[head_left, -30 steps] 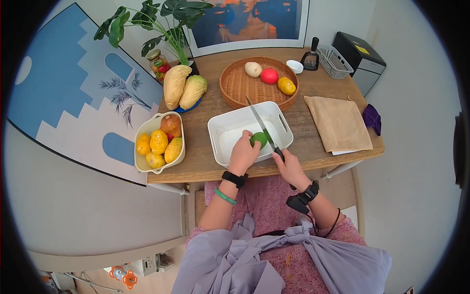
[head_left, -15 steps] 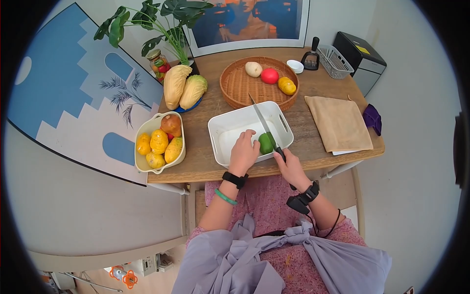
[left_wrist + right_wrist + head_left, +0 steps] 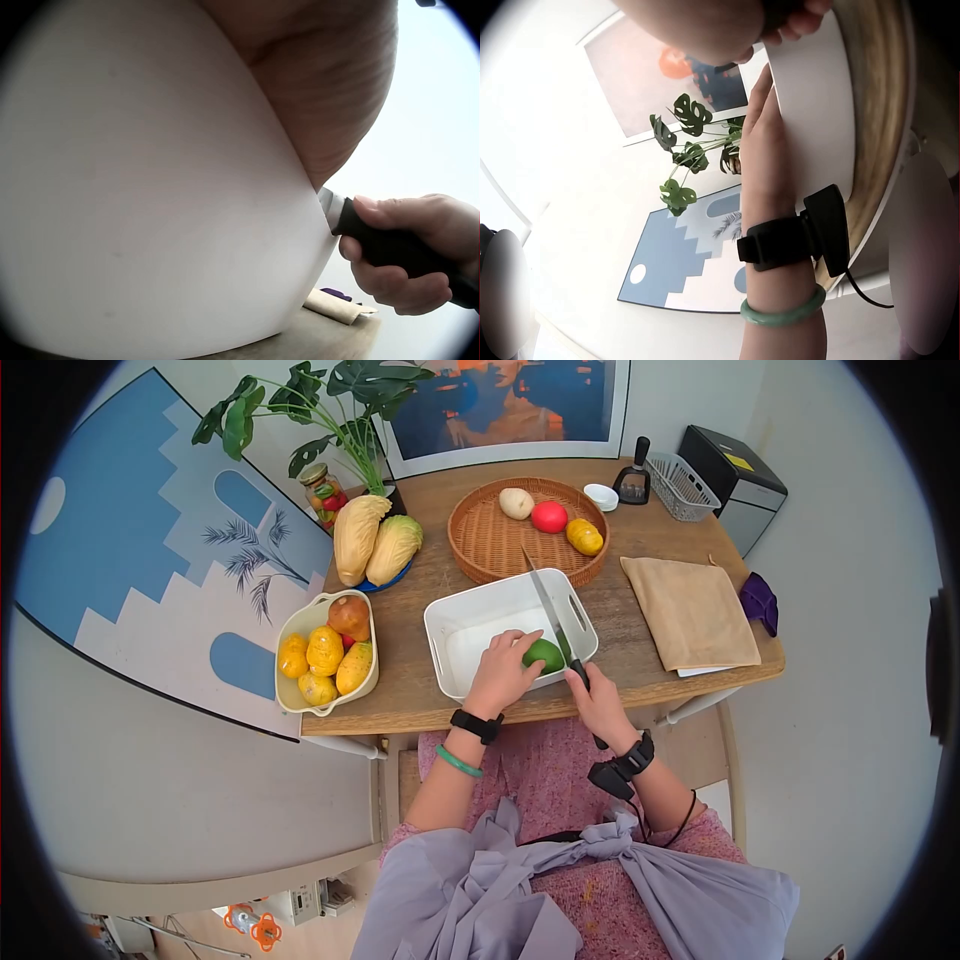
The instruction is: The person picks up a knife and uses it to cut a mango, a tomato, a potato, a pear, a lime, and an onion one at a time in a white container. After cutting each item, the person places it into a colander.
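Over the white tub (image 3: 455, 650), the left hand (image 3: 500, 672) holds a green fruit or vegetable (image 3: 543, 655) with fingers and thumb around its left side. The right hand (image 3: 602, 705) grips the black handle of a knife (image 3: 547, 600), whose blade points up and away across the tub, along the green item's right side. In the left wrist view the right hand (image 3: 409, 251) is curled around the knife handle (image 3: 397, 251); the tub wall (image 3: 150, 195) hides the green item there. Whether the blade touches it, I cannot tell.
A wicker tray (image 3: 480, 550) with produce stands behind the tub. Left are a cream basket (image 3: 286, 695) of fruit and two cabbages (image 3: 358, 540). On the right lie a folded beige cloth (image 3: 690, 615) and a purple item (image 3: 759, 603).
The left hand had come off the green item half a second ago and now holds it again, its orientation changed. The knife has shifted slightly right and toward the body.
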The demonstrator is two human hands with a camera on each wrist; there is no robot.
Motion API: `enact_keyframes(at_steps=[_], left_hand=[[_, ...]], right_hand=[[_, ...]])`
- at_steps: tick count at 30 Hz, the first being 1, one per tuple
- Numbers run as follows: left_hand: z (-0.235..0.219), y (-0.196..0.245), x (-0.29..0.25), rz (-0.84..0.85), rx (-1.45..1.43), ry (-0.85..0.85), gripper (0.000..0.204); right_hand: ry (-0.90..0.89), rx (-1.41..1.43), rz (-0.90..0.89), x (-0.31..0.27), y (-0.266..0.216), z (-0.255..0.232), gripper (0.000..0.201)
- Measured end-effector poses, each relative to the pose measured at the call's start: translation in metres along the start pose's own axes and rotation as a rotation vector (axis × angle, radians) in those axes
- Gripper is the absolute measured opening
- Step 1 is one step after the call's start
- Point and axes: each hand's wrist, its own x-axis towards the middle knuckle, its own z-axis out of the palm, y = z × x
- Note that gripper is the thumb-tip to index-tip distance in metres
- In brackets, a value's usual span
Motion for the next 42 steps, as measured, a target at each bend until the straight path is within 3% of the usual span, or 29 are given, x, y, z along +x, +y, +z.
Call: enact_keyframes(at_steps=[9,11,12,14,23,42], left_hand=[[-0.003,0.002,0.007,-0.395,-0.25,-0.189,0.05],[-0.004,0.002,0.008,-0.475,-0.217,-0.211,0.063],[-0.003,0.001,0.007,-0.477,-0.217,-0.211,0.063],[0.001,0.001,0.003,-0.391,-0.115,-0.042,0.059],[0.004,-0.005,0.0,-0.315,-0.067,0.055,0.047],[0.0,0.0,0.002,-0.345,-0.081,0.039,0.048]], right_hand=[[-0.016,-0.009,-0.012,-0.001,-0.001,0.0,0.037],[-0.016,0.003,-0.023,-0.001,-0.004,0.001,0.037],[-0.013,0.018,-0.022,-0.001,-0.006,0.001,0.037],[-0.006,0.032,-0.016,-0.002,-0.004,0.001,0.038],[-0.01,0.011,-0.028,-0.002,0.001,0.006,0.038],[-0.054,-0.006,-0.036,0.001,-0.004,0.006,0.038]])
